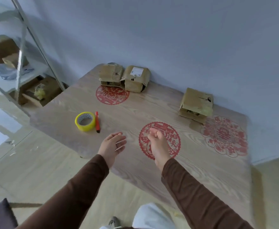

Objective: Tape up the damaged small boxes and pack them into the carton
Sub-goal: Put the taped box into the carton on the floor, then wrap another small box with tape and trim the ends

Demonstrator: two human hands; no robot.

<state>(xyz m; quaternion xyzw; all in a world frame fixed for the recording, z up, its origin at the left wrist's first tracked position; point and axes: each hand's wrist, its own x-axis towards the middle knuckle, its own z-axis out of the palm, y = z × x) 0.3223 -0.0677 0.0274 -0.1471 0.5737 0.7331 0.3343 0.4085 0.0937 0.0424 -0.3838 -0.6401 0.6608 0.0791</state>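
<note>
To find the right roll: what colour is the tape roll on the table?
Yellow, with a grey core; the tape roll shows in the head view.

A single head-worn view looks steeply down, close over the table, facing the wall.

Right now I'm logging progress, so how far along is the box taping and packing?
Nothing looks done. All three torn brown cardboard boxes sit unrepaired at the wooden table's far edge. The yellow tape roll and red utility knife lie untouched; left hand and right hand hold nothing. Taping and packing remain; no carton is clearly visible.
</note>
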